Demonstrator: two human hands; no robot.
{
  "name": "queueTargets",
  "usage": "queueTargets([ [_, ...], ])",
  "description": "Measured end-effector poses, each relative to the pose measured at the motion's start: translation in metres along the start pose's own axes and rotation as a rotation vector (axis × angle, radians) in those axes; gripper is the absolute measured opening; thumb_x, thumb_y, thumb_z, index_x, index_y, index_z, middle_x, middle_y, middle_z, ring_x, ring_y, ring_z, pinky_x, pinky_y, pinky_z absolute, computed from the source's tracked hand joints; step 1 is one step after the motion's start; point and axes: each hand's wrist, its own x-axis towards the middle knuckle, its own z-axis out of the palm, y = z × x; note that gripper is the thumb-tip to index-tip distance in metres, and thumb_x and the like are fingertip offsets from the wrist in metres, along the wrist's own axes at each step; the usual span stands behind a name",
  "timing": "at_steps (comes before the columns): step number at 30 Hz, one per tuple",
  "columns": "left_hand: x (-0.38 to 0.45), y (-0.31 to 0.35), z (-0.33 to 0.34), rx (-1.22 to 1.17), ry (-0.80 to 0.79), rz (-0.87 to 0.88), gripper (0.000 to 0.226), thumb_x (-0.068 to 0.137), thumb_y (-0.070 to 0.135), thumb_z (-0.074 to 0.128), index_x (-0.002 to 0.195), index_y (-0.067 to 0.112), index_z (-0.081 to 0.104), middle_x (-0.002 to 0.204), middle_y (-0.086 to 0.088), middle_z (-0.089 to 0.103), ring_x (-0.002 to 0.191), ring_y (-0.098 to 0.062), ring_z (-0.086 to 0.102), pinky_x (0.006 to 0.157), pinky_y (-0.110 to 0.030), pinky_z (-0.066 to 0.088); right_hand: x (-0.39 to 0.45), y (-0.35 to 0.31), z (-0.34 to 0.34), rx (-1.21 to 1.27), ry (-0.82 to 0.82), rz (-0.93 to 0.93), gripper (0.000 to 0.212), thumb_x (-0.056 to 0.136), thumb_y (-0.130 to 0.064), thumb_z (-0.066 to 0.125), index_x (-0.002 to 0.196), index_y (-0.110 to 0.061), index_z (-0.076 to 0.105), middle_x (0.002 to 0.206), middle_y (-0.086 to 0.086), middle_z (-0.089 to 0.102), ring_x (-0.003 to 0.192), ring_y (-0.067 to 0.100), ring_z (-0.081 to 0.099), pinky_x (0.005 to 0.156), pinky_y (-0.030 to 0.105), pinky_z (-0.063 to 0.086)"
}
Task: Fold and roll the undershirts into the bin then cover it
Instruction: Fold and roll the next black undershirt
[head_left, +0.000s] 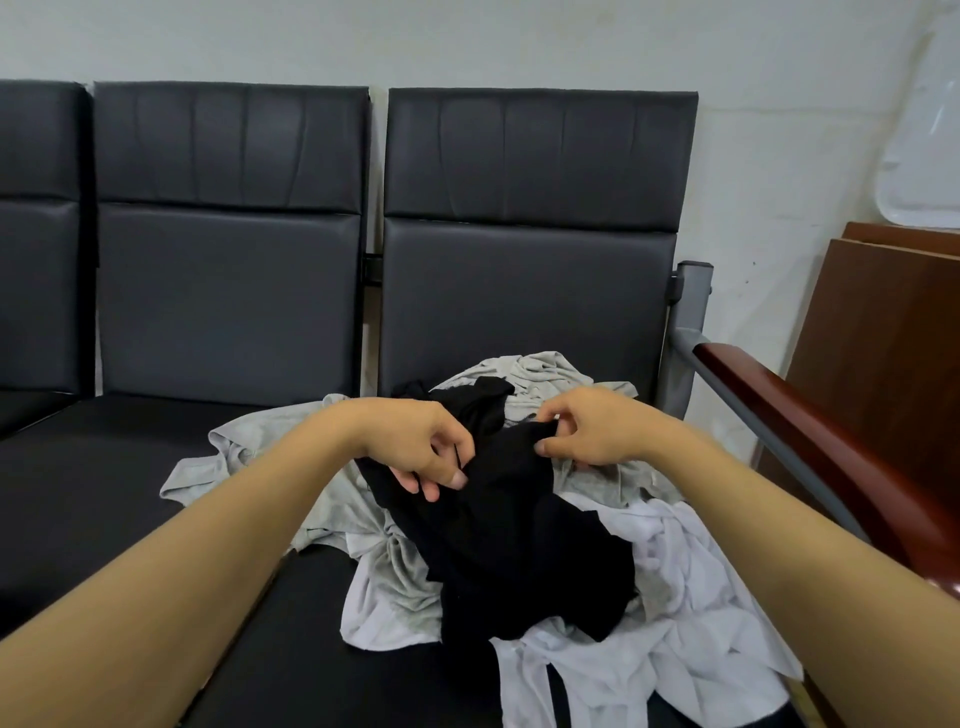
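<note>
White undershirt (670, 634) is seen nearest on the seat (130, 493). Black undershirt (514, 519) is pinched at its far edge by left hand (421, 447) and right hand (592, 431), hanging toward the viewer. Grey undershirt (545, 371) lies beyond. No bin visible.

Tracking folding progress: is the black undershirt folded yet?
Not folded: the black undershirt lies crumpled on the pile, its top edge pinched by left hand and right hand.
</note>
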Motion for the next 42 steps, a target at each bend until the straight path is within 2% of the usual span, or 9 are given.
queueTargets([
  [5,-0.011,0.002,-0.009,-0.027,-0.039,-0.073,0.009,0.101,0.025,0.067,0.109,0.022,0.071,0.109,0.001,0.075,0.092,-0.014,0.077,0.073,-0.024,0.058,-0.011,-0.005,-0.01,0.191,-0.345,-0.019,0.021,0.094,-0.03,0.075,0.074,-0.033,0.069,0.067,-0.01,0.067,0.062,0.003,0.058,0.07,0.024,0.048],
  [8,-0.006,-0.008,-0.01,-0.003,0.212,-0.069,0.01,0.102,0.029,0.063,0.104,0.025,0.072,0.108,0.005,0.074,0.086,-0.014,0.077,0.064,-0.021,0.056,-0.015,-0.008,-0.013,0.255,-0.579,0.03,0.018,0.093,-0.023,0.077,0.076,-0.028,0.074,0.069,-0.005,0.063,0.064,0.007,0.056,0.066,0.025,0.047],
  [11,0.008,-0.019,-0.008,0.041,0.512,0.008,0.011,0.1,0.023,0.065,0.11,0.025,0.07,0.116,-0.006,0.064,0.081,-0.025,0.075,0.052,-0.021,0.056,-0.017,-0.01,-0.015,0.183,-0.599,0.05,0.023,0.093,-0.024,0.077,0.071,-0.028,0.073,0.067,-0.005,0.061,0.06,0.007,0.053,0.063,0.022,0.046],
  [14,0.017,-0.024,0.003,0.009,0.403,-0.029,0.025,0.101,0.021,0.064,0.125,0.026,0.069,0.124,-0.004,0.058,0.085,-0.023,0.074,0.052,-0.023,0.058,-0.017,-0.012,-0.016,0.174,-0.577,0.097,0.018,0.096,-0.024,0.073,0.078,-0.028,0.073,0.069,-0.005,0.063,0.057,0.007,0.053,0.061,0.021,0.048],
  [23,0.005,-0.001,-0.004,-0.06,0.495,0.027,0.021,0.103,0.021,0.062,0.121,0.023,0.073,0.082,-0.001,0.072,0.056,0.003,0.062,0.053,-0.016,0.049,-0.007,-0.011,-0.025,0.053,0.023,-0.049,0.021,0.104,-0.037,0.057,0.122,-0.033,0.066,0.086,-0.007,0.075,0.068,0.002,0.069,0.074,0.022,0.051],
  [28,-0.027,0.037,-0.025,-0.398,0.498,0.242,0.022,0.103,0.014,0.062,0.12,0.021,0.075,0.07,0.013,0.068,0.064,0.002,0.06,0.056,-0.016,0.045,-0.003,-0.026,-0.025,0.069,0.284,-0.149,0.068,0.093,-0.051,0.071,0.152,-0.036,0.039,0.084,-0.017,0.072,0.073,-0.012,0.059,0.072,0.015,0.041],
  [32,-0.043,0.061,-0.034,-0.465,0.469,0.361,0.024,0.102,0.012,0.063,0.12,0.02,0.077,0.08,0.004,0.069,0.075,-0.007,0.059,0.058,-0.018,0.045,0.001,-0.038,-0.028,0.036,0.475,-0.19,0.017,0.095,-0.047,0.067,0.103,-0.033,0.063,0.073,-0.011,0.067,0.067,0.001,0.059,0.064,0.027,0.044],
  [34,-0.046,0.066,-0.035,-0.464,0.478,0.388,0.024,0.102,0.012,0.063,0.12,0.021,0.076,0.087,0.001,0.07,0.076,-0.008,0.058,0.058,-0.019,0.045,0.0,-0.041,-0.034,0.1,0.562,-0.2,0.018,0.097,-0.038,0.065,0.085,-0.024,0.066,0.068,-0.005,0.067,0.063,0.008,0.061,0.062,0.034,0.047],
  [42,-0.034,0.055,-0.03,-0.301,0.521,0.239,0.046,0.092,0.028,0.078,0.131,0.028,0.054,0.112,0.009,0.073,0.076,-0.011,0.071,0.058,-0.026,0.051,-0.023,-0.045,-0.06,0.388,0.594,-0.2,0.022,0.104,-0.029,0.058,0.088,-0.024,0.071,0.058,-0.004,0.066,0.044,0.005,0.054,0.052,0.018,0.044],
])
